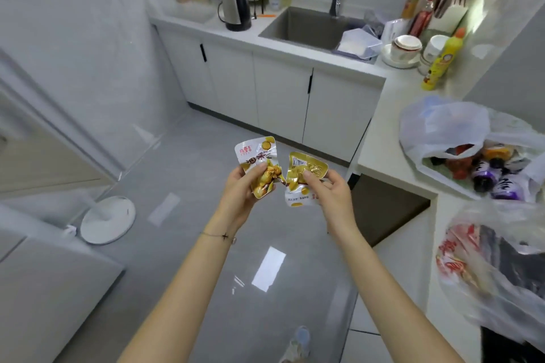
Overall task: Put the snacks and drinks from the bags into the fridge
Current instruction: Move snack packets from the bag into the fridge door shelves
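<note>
My left hand (pixel 240 190) pinches a small white and gold snack packet (pixel 259 160) with its front showing. My right hand (pixel 331 194) holds a second gold snack packet (pixel 303 171) turned back side up. Both are held out over the floor in the middle of the head view, side by side. On the counter at the right lies an open white plastic bag (pixel 442 127) with several bottles (pixel 489 177) and snacks inside. Closer to me sits another plastic bag (pixel 483 268) with red print. The white fridge (pixel 44 289) shows at the lower left.
An L-shaped white counter (pixel 386 138) holds a sink (pixel 306 26), a black kettle (pixel 236 3), stacked bowls (pixel 405 48) and a yellow bottle (pixel 439 62). A round white fan base (pixel 107 219) stands on the grey tiled floor. My shoe (pixel 298 345) is below.
</note>
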A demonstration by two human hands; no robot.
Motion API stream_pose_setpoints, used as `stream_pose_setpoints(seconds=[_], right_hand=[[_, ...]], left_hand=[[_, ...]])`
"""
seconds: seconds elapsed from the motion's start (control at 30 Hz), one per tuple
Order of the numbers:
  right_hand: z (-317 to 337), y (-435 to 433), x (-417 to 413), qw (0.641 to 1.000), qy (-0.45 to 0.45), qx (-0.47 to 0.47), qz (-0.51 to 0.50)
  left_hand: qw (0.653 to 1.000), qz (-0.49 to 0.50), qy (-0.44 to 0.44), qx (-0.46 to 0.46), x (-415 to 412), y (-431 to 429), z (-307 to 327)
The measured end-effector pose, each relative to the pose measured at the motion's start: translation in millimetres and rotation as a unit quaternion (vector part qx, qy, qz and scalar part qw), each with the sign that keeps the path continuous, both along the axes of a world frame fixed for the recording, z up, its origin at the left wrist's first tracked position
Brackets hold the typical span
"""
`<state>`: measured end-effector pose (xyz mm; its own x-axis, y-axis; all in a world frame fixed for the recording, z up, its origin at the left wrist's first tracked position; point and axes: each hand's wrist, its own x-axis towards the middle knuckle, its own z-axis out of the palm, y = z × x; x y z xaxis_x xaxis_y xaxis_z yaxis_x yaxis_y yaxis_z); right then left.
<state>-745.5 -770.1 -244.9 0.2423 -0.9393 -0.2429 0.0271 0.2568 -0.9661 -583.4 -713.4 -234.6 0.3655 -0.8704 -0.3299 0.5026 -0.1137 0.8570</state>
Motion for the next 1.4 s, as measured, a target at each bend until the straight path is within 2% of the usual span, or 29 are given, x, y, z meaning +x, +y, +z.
stream_pose_setpoints(seconds=[0.3,0.83,1.07,1.27,1.4], right_hand=[[16,97,136,0.995,-0.001,-0.025,0.098],[52,296,352,0.963,-0.037,-0.126,0.237],[91,335,421,0.944,-0.058,-0.164,0.281],[129,331,473,0.925,-0.093,-0.217,0.299],[157,322,503,0.908,-0.119,-0.267,0.299]], left_hand=[[0.992,0.117,0.023,-0.034,118,127,11],[0.961,0.266,-0.018,-0.077,305,373,51],[0.949,0.289,-0.063,-0.105,355,415,77],[0.932,0.321,-0.096,-0.135,393,417,106],[0.913,0.350,-0.153,-0.147,427,414,132]])
